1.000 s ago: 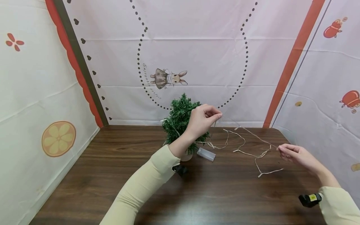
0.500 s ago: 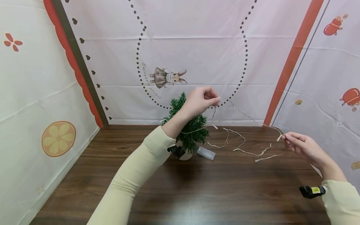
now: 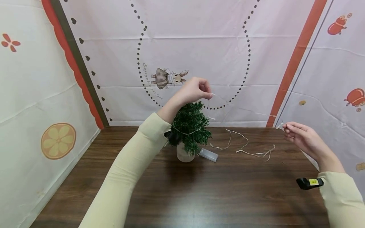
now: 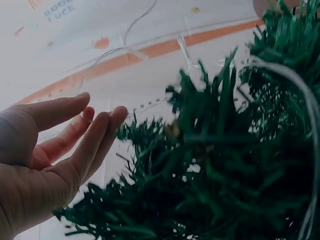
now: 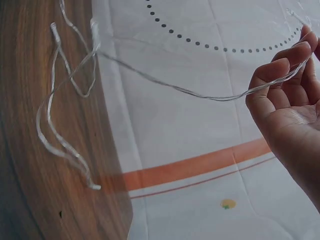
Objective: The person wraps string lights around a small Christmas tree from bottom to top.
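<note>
The left hand (image 3: 196, 90) is up above the little green tree (image 3: 192, 122), thumb and fingertips pinching a thin light string (image 5: 215, 98). The right hand (image 3: 302, 136) is out by the far right corner of the desk (image 3: 171, 196), also raised, holding another stretch of the same string between thumb and curled fingers. From where I stand, the string spans the air between the 2 hands, hard to make out against the pale cloth (image 3: 194, 57) behind. A loop of it also crosses the front of the tree, while a loose length lies in bends along the far part of the desk, running toward the far right corner, with small pale tips along it.

The tree stands near the middle of the desk's far edge on a pale round base (image 3: 184, 153), and just right of that base a clear box (image 3: 208, 155) lies at a slant. Both arms wear pale yellow sleeves (image 3: 125, 164), with 1 small black device (image 3: 309, 183) at each wrist. A rabbit print (image 3: 168, 78) shows on the cloth beyond the far edge.
</note>
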{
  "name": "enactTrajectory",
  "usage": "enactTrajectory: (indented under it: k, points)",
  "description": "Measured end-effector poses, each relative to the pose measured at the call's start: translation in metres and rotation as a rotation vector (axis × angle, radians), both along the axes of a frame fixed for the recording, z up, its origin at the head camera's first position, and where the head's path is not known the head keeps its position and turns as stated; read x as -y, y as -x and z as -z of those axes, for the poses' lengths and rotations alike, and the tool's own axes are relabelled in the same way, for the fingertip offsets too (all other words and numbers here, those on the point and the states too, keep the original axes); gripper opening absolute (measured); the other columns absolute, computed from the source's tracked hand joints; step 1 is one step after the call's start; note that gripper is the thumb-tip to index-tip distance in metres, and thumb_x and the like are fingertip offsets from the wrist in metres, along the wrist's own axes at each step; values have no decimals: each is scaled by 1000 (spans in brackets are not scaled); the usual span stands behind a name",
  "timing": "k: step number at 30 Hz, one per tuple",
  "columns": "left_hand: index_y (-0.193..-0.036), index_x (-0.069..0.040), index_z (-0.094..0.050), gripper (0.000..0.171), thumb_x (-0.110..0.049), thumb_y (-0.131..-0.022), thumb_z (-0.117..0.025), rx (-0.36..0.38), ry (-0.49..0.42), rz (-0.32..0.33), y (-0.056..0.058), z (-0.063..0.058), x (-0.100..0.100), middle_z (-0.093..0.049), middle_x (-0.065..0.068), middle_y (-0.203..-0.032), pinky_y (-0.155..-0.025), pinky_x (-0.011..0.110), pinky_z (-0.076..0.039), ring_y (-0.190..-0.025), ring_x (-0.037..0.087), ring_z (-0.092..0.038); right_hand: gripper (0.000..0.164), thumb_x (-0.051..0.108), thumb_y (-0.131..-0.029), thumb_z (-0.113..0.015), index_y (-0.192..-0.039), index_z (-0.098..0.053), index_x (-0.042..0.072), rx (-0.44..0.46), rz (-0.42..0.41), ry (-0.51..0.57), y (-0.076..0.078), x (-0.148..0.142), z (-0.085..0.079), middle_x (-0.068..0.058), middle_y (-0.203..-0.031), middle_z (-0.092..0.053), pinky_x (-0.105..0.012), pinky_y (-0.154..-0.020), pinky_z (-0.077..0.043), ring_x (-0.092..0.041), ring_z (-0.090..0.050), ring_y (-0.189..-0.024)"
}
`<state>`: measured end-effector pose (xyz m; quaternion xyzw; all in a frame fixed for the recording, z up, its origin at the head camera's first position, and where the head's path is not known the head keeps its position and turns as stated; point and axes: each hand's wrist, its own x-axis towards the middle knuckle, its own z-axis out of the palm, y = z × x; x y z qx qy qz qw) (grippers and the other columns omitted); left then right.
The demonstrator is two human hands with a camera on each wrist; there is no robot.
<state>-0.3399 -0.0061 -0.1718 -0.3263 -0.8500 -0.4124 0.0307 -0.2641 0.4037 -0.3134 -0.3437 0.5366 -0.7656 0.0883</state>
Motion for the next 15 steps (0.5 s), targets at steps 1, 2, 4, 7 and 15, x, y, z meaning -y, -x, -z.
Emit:
enactTrajectory:
  k: [1, 2, 4, 7, 15]
  points:
    - [-81, -8, -62, 10, -10, -84, -71, 9, 5, 3, 2, -1, 1, -67, 6, -82, -65, 24, -43, -81, 20, -62, 42, -5, -102, -18, -115, -58, -6, 5, 1, 0, 1, 2, -1, -7, -102, -62, -24, -82, -52, -13, -58, -89]
    - [-81, -8, -62, 10, -11, -84, -71, 16, 14, 2, 4, -1, 1, -68, 6, -83, -67, 25, -43, -82, 18, -62, 42, -5, -102, -19, -115, -58, -5, 12, 2, 1, 3, 3, -3, -7, -102, -62, -25, -83, -52, -13, -58, -89]
    - [-82, -8, -61, 10, -10, -85, -70, 42, 23, 15, 9, -2, 2, -69, 8, -85, -72, 25, -45, -84, 19, -64, 40, -4, -102, -21, -114, -59, -4, 18, 20, -12, 6, 7, -7, -6, -101, -63, -24, -82, -52, -13, -58, -88]
    - [-84, -6, -60, 9, -10, -88, -67, 85, 50, 41, 16, -2, 3, -70, 14, -91, -78, 27, -48, -88, 23, -67, 38, -3, -102, -25, -112, -61, -3, 28, 52, -30, 11, 12, -13, -5, -98, -63, -24, -80, -52, -12, -59, -87]
    - [-86, -6, -57, 6, -5, -90, -60, 170, 111, 73, 30, -7, 7, -69, 19, -98, -80, 28, -50, -96, 27, -67, 36, -1, -102, -28, -110, -63, -2, 61, 66, -30, 24, 25, -31, -5, -97, -66, -24, -80, -53, -11, -62, -86]
